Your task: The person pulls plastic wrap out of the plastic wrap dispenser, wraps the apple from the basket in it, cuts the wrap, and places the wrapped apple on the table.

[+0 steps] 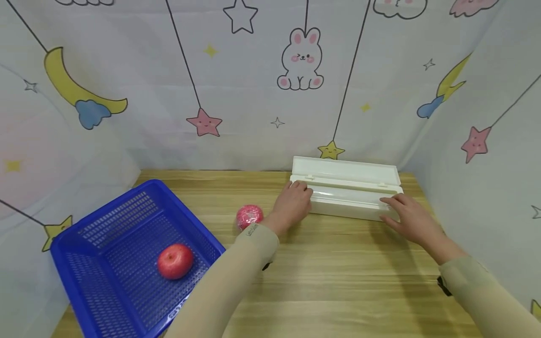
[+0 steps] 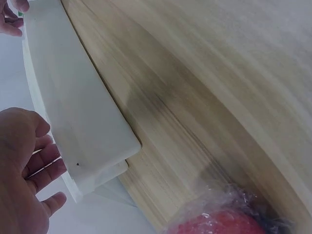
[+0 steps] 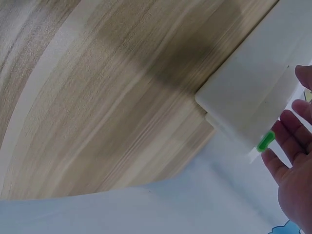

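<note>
A long white plastic box (image 1: 346, 206), which looks like a cling film dispenser, stands at the back of the table with its hinged lid (image 1: 346, 170) up. My left hand (image 1: 293, 203) is at the box's left end, its loosely bent fingers right at the top front edge. At the right end is my right hand (image 1: 412, 218), thumb and fingers spread apart. In the right wrist view its fingertips are beside a small green piece (image 3: 265, 141) on the box edge. A red apple wrapped in clear film (image 1: 249, 217) sits just left of my left wrist.
A blue plastic basket (image 1: 80, 224) takes up the left side of the table, with one unwrapped red apple (image 1: 175, 261) inside. White printed cloth (image 1: 253, 94) hangs behind and at both sides. The wooden table (image 1: 338, 281) extends in front of the box.
</note>
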{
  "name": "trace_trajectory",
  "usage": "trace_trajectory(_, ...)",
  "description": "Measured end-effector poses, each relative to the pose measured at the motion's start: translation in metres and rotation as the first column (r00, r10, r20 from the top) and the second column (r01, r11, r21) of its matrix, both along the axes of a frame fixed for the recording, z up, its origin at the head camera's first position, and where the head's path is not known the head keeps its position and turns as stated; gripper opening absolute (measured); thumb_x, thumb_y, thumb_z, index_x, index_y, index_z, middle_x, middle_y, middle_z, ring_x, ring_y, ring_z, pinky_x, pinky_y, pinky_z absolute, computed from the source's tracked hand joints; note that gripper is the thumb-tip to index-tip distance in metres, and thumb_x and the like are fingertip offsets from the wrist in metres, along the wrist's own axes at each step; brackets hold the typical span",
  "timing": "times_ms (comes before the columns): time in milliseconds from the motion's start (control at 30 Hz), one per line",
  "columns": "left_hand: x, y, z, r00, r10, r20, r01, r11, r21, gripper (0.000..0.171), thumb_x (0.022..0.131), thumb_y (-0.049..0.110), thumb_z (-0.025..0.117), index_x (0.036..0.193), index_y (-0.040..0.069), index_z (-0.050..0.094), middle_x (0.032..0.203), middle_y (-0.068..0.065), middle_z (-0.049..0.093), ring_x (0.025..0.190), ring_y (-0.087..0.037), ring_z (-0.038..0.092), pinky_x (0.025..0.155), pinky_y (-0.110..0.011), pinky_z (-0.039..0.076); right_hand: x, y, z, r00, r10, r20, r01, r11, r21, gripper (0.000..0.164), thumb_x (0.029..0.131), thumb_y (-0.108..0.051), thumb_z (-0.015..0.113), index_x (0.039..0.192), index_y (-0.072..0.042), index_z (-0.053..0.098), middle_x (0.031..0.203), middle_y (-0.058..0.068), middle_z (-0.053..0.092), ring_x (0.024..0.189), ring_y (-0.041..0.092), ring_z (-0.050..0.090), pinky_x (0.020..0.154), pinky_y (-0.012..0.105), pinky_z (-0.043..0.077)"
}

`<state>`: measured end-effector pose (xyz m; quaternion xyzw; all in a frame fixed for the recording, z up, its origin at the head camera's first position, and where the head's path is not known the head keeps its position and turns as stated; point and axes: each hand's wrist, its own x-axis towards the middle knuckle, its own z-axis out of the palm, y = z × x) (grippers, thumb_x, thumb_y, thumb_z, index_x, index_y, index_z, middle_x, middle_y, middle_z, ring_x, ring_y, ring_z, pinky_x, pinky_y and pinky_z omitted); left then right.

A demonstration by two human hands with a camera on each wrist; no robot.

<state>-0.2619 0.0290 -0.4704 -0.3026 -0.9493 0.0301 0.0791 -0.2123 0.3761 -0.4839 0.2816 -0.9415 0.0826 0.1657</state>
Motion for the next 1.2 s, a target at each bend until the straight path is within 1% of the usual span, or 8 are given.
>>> trace_trajectory(67,-0.001,0.000,0.000,1.000,-0.003,-0.005,0.003,1.000,-0.010,0.022,0.094,0.031,0.051,0.111,0.017,0.055,0.114,0.001,0.048,0.111,-0.018,0.043,0.099,-0.039,0.031,0.000,0.000,-0.001,1.000,0.006,-0.009,-0.006,1.000,0.002,0.054,0.073,-0.019,0.079,0.120,-0.007,0.056,0.099,0.007,0.051,0.080,0.022,0.050,0.067,0.040,0.045)
trace_trajectory(133,-0.003,0.000,0.000,1.000,-0.005,0.000,0.005,1.000,-0.016,0.022,0.094,0.030,0.052,0.111,0.017,0.056,0.112,0.001,0.047,0.109,-0.017,0.043,0.098,-0.037,0.032,-0.001,0.001,-0.001,1.000,0.005,-0.013,-0.005,1.000,-0.004,0.053,0.073,-0.019,0.079,0.119,-0.006,0.057,0.101,0.009,0.051,0.083,0.023,0.051,0.068,0.041,0.045)
trace_trajectory(300,-0.006,0.000,-0.001,1.000,-0.007,0.014,0.007,0.999,-0.032,0.020,0.094,0.027,0.052,0.111,0.017,0.057,0.110,0.001,0.047,0.105,-0.017,0.043,0.096,-0.036,0.033,-0.001,0.003,-0.004,1.000,-0.018,0.012,0.018,1.000,-0.012,0.053,0.075,-0.020,0.078,0.121,-0.005,0.056,0.111,0.012,0.053,0.097,0.032,0.051,0.081,0.048,0.042)
trace_trajectory(400,-0.008,0.000,-0.003,1.000,-0.009,0.022,0.009,0.999,-0.037,0.019,0.094,0.024,0.051,0.111,0.017,0.058,0.110,0.001,0.047,0.105,-0.017,0.043,0.095,-0.035,0.033,0.000,0.003,-0.005,0.999,-0.020,0.031,0.020,1.000,-0.002,0.052,0.076,-0.021,0.077,0.121,-0.006,0.056,0.113,0.012,0.053,0.102,0.034,0.051,0.087,0.051,0.039)
trace_trajectory(533,-0.009,0.000,-0.004,1.000,-0.024,0.012,0.024,1.000,-0.015,0.017,0.095,0.021,0.051,0.110,0.017,0.058,0.110,0.001,0.048,0.104,-0.017,0.043,0.093,-0.035,0.035,0.000,0.003,-0.005,1.000,-0.018,0.023,0.018,1.000,-0.007,0.049,0.076,-0.020,0.077,0.118,-0.005,0.057,0.110,0.012,0.054,0.100,0.033,0.052,0.086,0.051,0.040)
trace_trajectory(833,-0.013,-0.003,-0.004,0.997,-0.075,-0.015,0.075,0.997,0.022,0.017,0.096,0.014,0.052,0.110,0.017,0.060,0.108,0.001,0.051,0.100,-0.017,0.047,0.089,-0.034,0.039,-0.002,0.004,-0.003,1.000,-0.020,0.016,0.020,1.000,-0.016,0.044,0.076,-0.020,0.076,0.114,-0.007,0.059,0.098,0.007,0.055,0.087,0.028,0.054,0.075,0.047,0.044)
trace_trajectory(1000,-0.016,-0.004,-0.004,0.994,-0.105,-0.023,0.106,0.994,0.038,0.018,0.096,0.009,0.053,0.110,0.017,0.060,0.108,0.000,0.052,0.097,-0.017,0.047,0.087,-0.034,0.040,-0.005,0.007,-0.002,0.999,-0.026,0.030,0.026,0.999,-0.020,0.041,0.079,-0.020,0.074,0.114,-0.007,0.059,0.097,0.006,0.055,0.082,0.026,0.054,0.072,0.046,0.045)
trace_trajectory(1200,-0.021,-0.006,-0.003,0.992,-0.124,-0.022,0.125,0.992,0.033,0.022,0.095,0.005,0.053,0.109,0.020,0.061,0.107,0.003,0.054,0.097,-0.016,0.047,0.084,-0.034,0.039,-0.010,0.007,0.002,0.998,-0.039,0.059,0.041,0.999,-0.025,0.029,0.084,-0.017,0.070,0.110,-0.008,0.061,0.096,0.005,0.056,0.082,0.025,0.055,0.071,0.045,0.046)
